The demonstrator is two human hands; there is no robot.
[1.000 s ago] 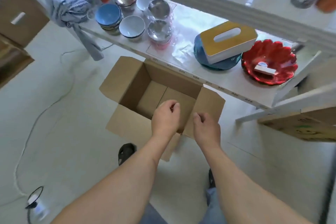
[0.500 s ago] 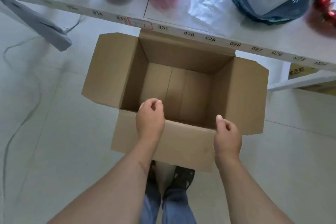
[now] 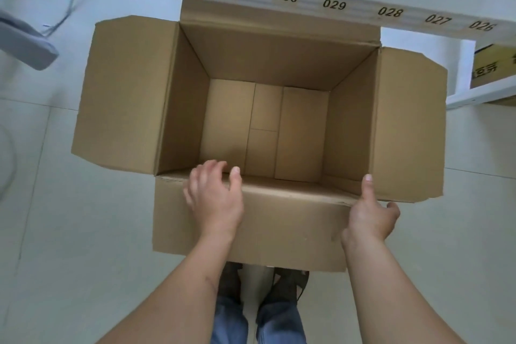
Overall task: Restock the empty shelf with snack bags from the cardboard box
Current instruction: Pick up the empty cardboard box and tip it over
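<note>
Facing up, the cardboard box (image 3: 268, 109) lies crosswise; both hands' fingers relaxed, gripping nothing.

View: the head camera is tilting down and closing in, so the cardboard box (image 3: 268, 120) is now filling the frame and the bowls and red dish are dropping out of sight.
Shelf edge (image 3: 307, 0): only its numbered strip is remaining visible.
Left hand (image 3: 213, 198): is spreading away from the right, reaching over the near flap.
Right hand (image 3: 370, 215): is moving outward to the near right corner, thumb raised against the right flap.
</note>
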